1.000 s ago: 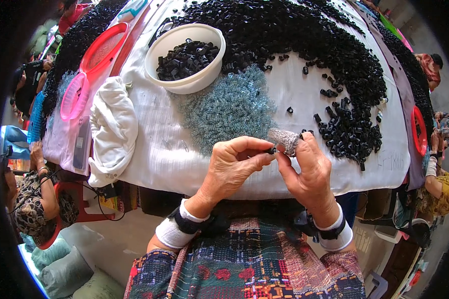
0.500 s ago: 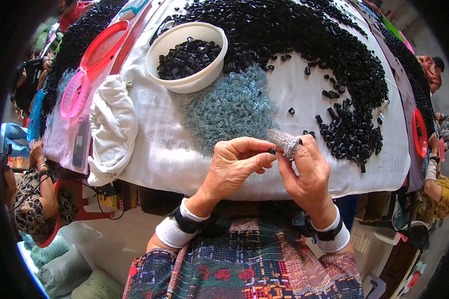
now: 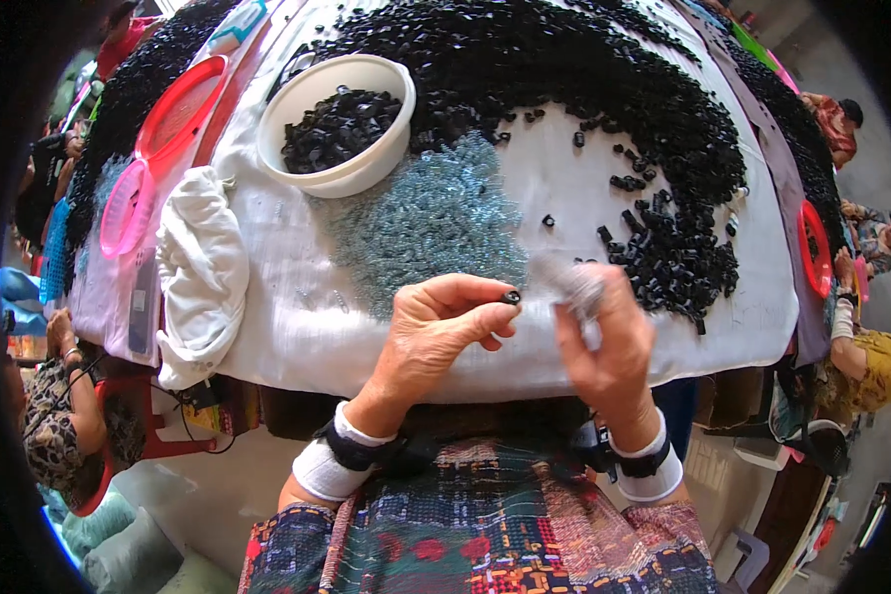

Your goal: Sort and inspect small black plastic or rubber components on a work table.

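Note:
My left hand [image 3: 434, 332] pinches a small black plastic piece [image 3: 510, 297] with a hole in its end, between thumb and forefinger. My right hand [image 3: 609, 342], a short way to the right, is closed on a grey, rough-textured clump [image 3: 574, 287] that motion smears. The two hands are apart, above the front part of the white cloth. Just beyond my left hand lies a pile of small bluish, see-through coil-like pieces [image 3: 431, 223]. A loose heap of black plastic pieces [image 3: 663, 252] lies beyond my right hand.
Left of the bluish pile stands a white bowl [image 3: 396, 134] holding black pieces. A bundled white cloth [image 3: 200, 267] lies farther left, near a red basket [image 3: 183, 107] and a pink basket [image 3: 127, 210]. A large black heap [image 3: 544, 49] spreads across the back. People sit at both sides.
My hands have drawn apart: the left one, with the black piece, has moved left, away from the grey clump in my right hand. The whole view has shifted slightly left.

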The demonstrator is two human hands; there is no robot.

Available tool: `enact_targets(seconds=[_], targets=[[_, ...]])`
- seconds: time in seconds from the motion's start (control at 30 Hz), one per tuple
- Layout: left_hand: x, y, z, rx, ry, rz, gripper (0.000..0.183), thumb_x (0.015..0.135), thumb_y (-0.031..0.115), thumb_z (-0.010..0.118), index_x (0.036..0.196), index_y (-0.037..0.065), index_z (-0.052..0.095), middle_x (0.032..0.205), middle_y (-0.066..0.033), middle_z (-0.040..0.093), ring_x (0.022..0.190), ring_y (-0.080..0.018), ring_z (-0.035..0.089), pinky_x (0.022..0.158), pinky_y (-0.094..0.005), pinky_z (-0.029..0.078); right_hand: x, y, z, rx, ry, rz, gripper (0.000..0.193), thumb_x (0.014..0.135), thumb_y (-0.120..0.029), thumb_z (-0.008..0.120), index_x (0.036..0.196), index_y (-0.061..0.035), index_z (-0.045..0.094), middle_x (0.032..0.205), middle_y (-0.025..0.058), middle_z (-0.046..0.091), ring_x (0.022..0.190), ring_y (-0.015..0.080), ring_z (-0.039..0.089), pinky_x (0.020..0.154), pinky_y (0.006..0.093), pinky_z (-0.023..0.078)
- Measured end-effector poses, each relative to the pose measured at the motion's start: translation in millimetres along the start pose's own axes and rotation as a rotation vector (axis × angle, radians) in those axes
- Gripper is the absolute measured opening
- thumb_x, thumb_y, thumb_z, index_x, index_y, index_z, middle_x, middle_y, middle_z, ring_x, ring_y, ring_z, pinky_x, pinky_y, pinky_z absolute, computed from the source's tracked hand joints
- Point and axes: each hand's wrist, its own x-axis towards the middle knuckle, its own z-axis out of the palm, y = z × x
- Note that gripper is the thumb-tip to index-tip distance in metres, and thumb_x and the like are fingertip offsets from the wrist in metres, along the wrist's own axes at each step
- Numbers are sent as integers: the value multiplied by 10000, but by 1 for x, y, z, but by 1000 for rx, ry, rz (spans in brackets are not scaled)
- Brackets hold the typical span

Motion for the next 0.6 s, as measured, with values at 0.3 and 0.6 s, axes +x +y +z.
enact_targets(seconds=[0.3,0.6], targets=[[-3,4,-4,-27,7,-44,188,822,56,679,992,-19,650,851,-105,676,731,-144,657,597,-245,544,-17,33,-33,-176,42,240,181,754,106,583,916,27,596,833,135,591,699,236,583,617,293,469],[-2,5,-6,-4,-12,-91,182,817,62,686,978,-18,652,845,-100,675,721,-137,652,594,-243,543,-28,50,-19,-308,-143,123,258,672,84,625,916,18,574,856,156,585,804,328,562,706,389,481]])
